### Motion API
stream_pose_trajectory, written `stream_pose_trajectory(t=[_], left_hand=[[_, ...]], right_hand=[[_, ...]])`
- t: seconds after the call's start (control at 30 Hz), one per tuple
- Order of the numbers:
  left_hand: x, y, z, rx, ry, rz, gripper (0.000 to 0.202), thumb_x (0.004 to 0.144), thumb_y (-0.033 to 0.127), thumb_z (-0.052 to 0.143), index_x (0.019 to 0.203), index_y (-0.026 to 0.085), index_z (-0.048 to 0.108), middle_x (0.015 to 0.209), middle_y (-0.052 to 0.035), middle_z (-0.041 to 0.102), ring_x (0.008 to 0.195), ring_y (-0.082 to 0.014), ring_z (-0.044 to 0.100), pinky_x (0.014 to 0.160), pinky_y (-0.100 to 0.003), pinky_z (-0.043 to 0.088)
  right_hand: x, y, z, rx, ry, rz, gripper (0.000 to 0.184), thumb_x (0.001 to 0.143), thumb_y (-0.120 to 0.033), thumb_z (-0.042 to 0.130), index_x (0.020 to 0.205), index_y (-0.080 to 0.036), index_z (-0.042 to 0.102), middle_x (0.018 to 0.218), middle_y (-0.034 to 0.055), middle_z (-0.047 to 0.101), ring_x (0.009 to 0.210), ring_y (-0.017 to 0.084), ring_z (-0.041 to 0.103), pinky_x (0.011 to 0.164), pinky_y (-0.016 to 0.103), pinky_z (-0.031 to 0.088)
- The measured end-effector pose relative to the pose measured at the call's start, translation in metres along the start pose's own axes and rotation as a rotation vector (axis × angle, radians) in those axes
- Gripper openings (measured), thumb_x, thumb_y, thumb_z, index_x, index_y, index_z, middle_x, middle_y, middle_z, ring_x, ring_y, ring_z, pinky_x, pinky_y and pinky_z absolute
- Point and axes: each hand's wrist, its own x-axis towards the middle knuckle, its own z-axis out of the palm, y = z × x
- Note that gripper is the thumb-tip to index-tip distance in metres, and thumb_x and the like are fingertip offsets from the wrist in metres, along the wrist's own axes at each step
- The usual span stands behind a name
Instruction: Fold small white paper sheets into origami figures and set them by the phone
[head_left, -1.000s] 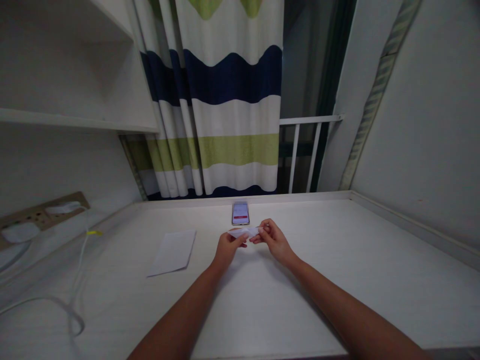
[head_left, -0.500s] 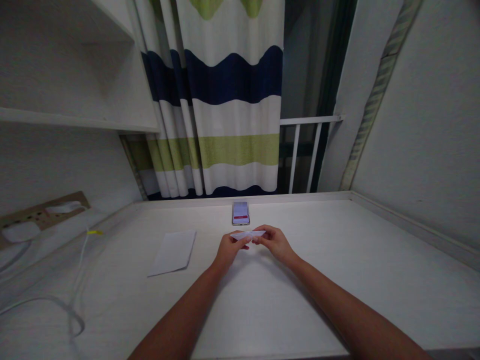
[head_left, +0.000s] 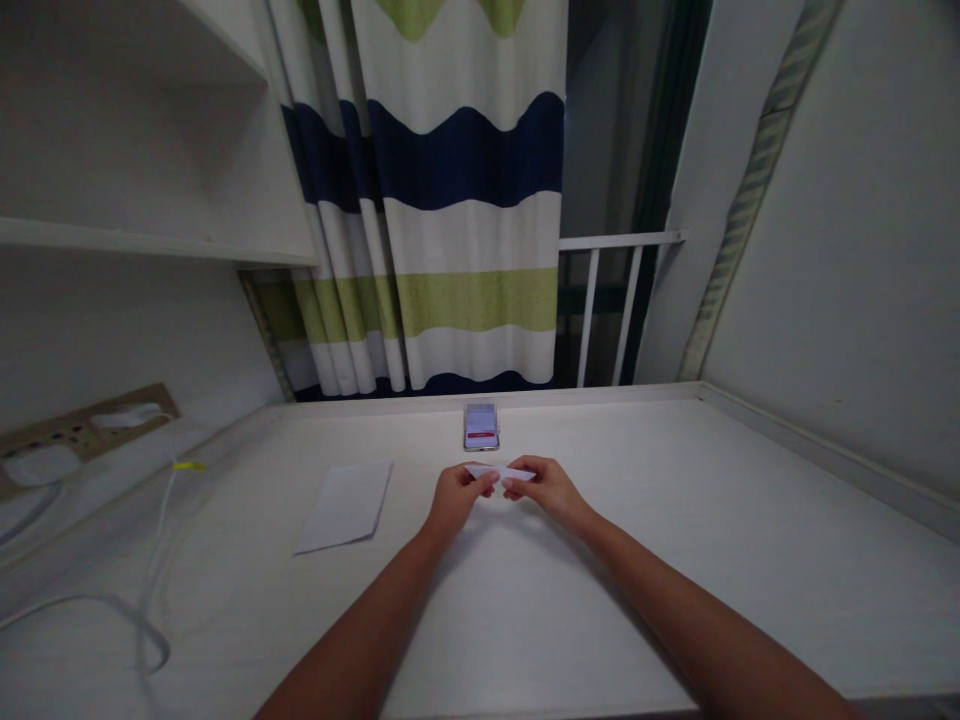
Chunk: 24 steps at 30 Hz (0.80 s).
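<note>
Both my hands meet over the middle of the white desk (head_left: 525, 600), pinching a small folded piece of white paper (head_left: 501, 471). My left hand (head_left: 455, 498) grips its left end with thumb and fingers closed. My right hand (head_left: 546, 487) holds the right end the same way. The paper lies almost flat between them, just above the desk. A phone (head_left: 481, 426) with a lit screen lies just beyond my hands.
A white sheet of paper (head_left: 346, 503) lies flat to the left of my hands. A white cable (head_left: 142, 600) loops at the desk's left edge below a wall socket strip (head_left: 82, 430). A striped curtain (head_left: 450, 200) and white railing (head_left: 607, 300) stand behind the desk.
The small folded paper has tipped from facing me to nearly flat and sunk a little towards the desk. My hands have drawn slightly closer together.
</note>
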Motion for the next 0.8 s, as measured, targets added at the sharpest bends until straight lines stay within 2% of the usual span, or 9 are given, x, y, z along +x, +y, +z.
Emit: stream_pose_trajectory(t=[0.23,0.4,0.6,0.8], left_hand=[[-0.001,0.0011,0.003,0.058,0.005,0.026,0.021,0.058,0.032,0.063,0.064,0.011,0.064,0.045,0.0012,0.054,0.043,-0.0092,0.048,0.046,-0.02,0.037],[-0.0013,0.002,0.0031,0.006,-0.001,0.039,0.022,0.058,0.032,0.064,0.067,0.011,0.065,0.046,0.0009,0.055,0.044,-0.0091,0.048,0.046,-0.02,0.038],[-0.0018,0.0008,0.0016,-0.107,-0.03,-0.045,0.026,0.056,0.034,0.067,0.067,0.011,0.064,0.052,-0.0011,0.059,0.048,-0.0107,0.052,0.053,-0.024,0.043],[-0.0028,0.0017,0.0025,0.011,-0.023,0.023,0.02,0.058,0.032,0.065,0.06,0.012,0.062,0.048,-0.0001,0.057,0.046,-0.0102,0.051,0.049,-0.021,0.041]], right_hand=[[-0.001,-0.0017,-0.0007,-0.033,-0.029,-0.005,0.032,0.056,-0.039,0.066,0.07,-0.011,0.058,0.055,0.0007,0.06,0.051,0.012,0.057,0.055,0.025,0.046],[-0.0026,-0.0069,0.0003,-0.011,-0.034,-0.029,0.03,0.058,-0.039,0.065,0.068,-0.013,0.057,0.054,-0.0006,0.058,0.048,0.01,0.055,0.052,0.023,0.045],[-0.0017,-0.0078,-0.0004,-0.024,-0.011,-0.034,0.028,0.057,-0.039,0.066,0.064,-0.014,0.055,0.052,-0.0022,0.056,0.045,0.009,0.053,0.049,0.023,0.043],[-0.0016,-0.0018,0.0005,-0.068,-0.021,-0.014,0.028,0.057,-0.037,0.065,0.069,-0.012,0.058,0.057,0.0,0.06,0.05,0.011,0.056,0.052,0.024,0.044]])
